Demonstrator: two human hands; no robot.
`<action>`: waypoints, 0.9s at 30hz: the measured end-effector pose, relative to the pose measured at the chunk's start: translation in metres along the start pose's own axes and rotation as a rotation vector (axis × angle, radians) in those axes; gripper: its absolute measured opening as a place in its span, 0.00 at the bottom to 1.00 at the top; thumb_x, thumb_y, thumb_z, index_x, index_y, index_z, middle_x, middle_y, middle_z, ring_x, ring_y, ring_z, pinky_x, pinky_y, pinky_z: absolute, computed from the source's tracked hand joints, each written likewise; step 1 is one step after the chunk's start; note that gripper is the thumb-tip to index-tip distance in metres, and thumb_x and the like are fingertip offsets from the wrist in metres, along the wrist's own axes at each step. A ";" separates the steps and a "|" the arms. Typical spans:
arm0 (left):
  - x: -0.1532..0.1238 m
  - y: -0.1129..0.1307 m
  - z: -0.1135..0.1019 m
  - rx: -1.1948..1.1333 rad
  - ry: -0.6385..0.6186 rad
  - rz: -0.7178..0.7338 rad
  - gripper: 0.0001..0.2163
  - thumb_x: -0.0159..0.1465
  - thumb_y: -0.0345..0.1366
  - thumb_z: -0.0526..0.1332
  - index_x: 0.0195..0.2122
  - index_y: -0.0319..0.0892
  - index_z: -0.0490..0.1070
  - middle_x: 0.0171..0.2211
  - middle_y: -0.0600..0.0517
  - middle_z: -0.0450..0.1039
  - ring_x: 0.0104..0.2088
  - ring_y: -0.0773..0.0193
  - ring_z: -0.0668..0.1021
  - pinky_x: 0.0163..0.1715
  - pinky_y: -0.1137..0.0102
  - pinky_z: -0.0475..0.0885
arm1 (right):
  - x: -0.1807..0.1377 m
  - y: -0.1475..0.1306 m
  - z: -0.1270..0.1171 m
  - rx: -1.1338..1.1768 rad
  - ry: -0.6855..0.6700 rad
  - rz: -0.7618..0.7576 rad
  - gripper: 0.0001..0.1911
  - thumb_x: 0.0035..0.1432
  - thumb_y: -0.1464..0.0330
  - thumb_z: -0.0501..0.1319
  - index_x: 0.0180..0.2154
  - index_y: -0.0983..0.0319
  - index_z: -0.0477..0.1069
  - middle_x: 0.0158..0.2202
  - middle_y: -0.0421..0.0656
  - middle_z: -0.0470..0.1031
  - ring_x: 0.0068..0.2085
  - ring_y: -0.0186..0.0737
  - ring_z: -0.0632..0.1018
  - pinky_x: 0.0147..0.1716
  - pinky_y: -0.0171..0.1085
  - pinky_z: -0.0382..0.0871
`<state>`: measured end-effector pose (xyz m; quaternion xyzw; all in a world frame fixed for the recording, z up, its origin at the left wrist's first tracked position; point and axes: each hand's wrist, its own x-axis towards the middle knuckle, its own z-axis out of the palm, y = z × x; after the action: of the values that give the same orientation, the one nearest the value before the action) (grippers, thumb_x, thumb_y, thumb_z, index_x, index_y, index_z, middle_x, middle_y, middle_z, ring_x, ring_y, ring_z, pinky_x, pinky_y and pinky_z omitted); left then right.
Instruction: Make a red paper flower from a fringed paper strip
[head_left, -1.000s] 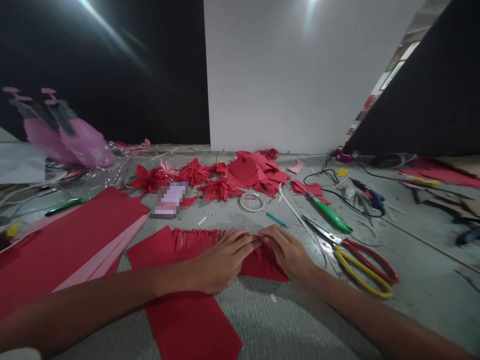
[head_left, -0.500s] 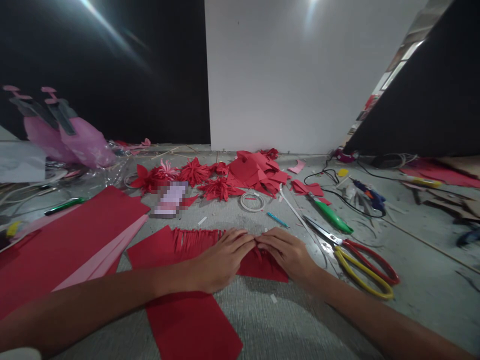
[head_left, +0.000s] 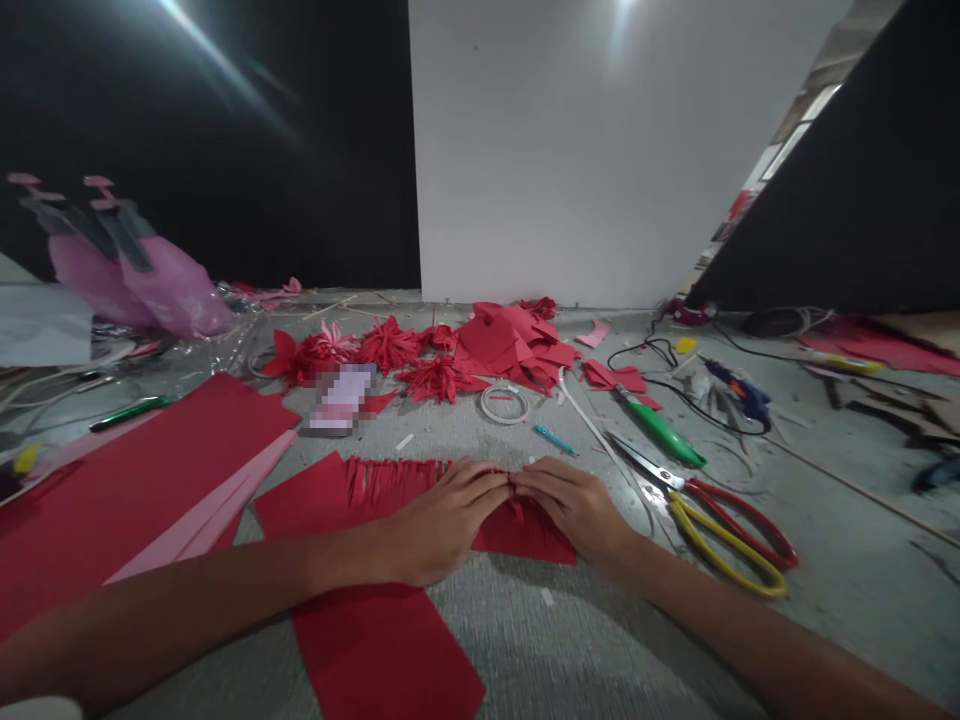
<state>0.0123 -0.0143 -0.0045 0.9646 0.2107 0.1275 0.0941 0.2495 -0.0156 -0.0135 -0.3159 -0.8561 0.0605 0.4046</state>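
A strip of red paper (head_left: 394, 482) with a row of narrow cuts along its far edge lies across the middle of the work surface. My left hand (head_left: 456, 515) and my right hand (head_left: 574, 500) meet at its right part, fingertips pinched on the fringed edge and almost touching. The piece between the fingertips is mostly covered by my fingers. Uncut red paper (head_left: 304, 495) shows under the strip on the left, and another red sheet (head_left: 390, 650) lies beneath my left forearm. To the right of my right hand rest scissors (head_left: 667, 480) with one red and one yellow handle.
Red paper flowers (head_left: 390, 343) and loose red pieces (head_left: 499, 338) are heaped behind my hands. A white tape roll (head_left: 505, 403), a blue pen (head_left: 556, 439), a green-handled cutter (head_left: 664, 430) and a blue glue gun (head_left: 739, 390) lie around. Large red sheets (head_left: 172, 470) spread out left; pink spray bottles (head_left: 169, 280) stand behind.
Both hands stay at the same spot on the fringed strip. Only the fingertips shift slightly, with my right fingers lying a little flatter over the edge.
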 end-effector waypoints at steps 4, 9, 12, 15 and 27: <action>0.000 0.000 0.001 0.014 -0.005 0.002 0.30 0.60 0.23 0.52 0.65 0.34 0.52 0.63 0.40 0.60 0.67 0.50 0.56 0.67 0.53 0.51 | -0.001 0.001 0.001 -0.007 -0.002 0.007 0.13 0.68 0.69 0.54 0.46 0.60 0.77 0.36 0.46 0.79 0.37 0.39 0.80 0.36 0.38 0.79; -0.001 -0.001 0.003 0.003 0.008 0.004 0.29 0.60 0.23 0.52 0.64 0.34 0.53 0.62 0.39 0.61 0.67 0.51 0.56 0.67 0.51 0.50 | -0.001 0.001 0.002 0.021 -0.018 0.005 0.13 0.68 0.67 0.55 0.47 0.60 0.77 0.36 0.46 0.79 0.36 0.38 0.80 0.35 0.37 0.79; 0.000 -0.002 0.003 0.009 0.018 0.001 0.30 0.59 0.22 0.52 0.64 0.35 0.52 0.62 0.40 0.61 0.67 0.52 0.56 0.68 0.52 0.50 | -0.001 0.000 0.001 0.006 -0.015 0.009 0.13 0.68 0.67 0.54 0.46 0.60 0.77 0.36 0.46 0.79 0.36 0.39 0.80 0.36 0.37 0.79; 0.000 -0.002 0.003 -0.007 0.018 0.005 0.31 0.58 0.22 0.52 0.64 0.36 0.52 0.63 0.41 0.60 0.67 0.52 0.56 0.67 0.53 0.51 | -0.001 0.000 0.001 0.007 -0.018 0.006 0.13 0.68 0.67 0.54 0.45 0.60 0.77 0.35 0.45 0.79 0.35 0.38 0.80 0.35 0.36 0.79; -0.001 -0.003 0.005 -0.012 0.023 0.018 0.31 0.59 0.23 0.53 0.65 0.36 0.53 0.63 0.40 0.60 0.68 0.52 0.55 0.67 0.52 0.50 | -0.001 -0.002 -0.001 0.021 -0.028 0.082 0.11 0.68 0.68 0.54 0.41 0.58 0.76 0.35 0.44 0.80 0.36 0.38 0.80 0.37 0.37 0.78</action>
<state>0.0119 -0.0122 -0.0104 0.9643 0.2025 0.1406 0.0964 0.2495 -0.0183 -0.0124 -0.3457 -0.8473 0.0904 0.3930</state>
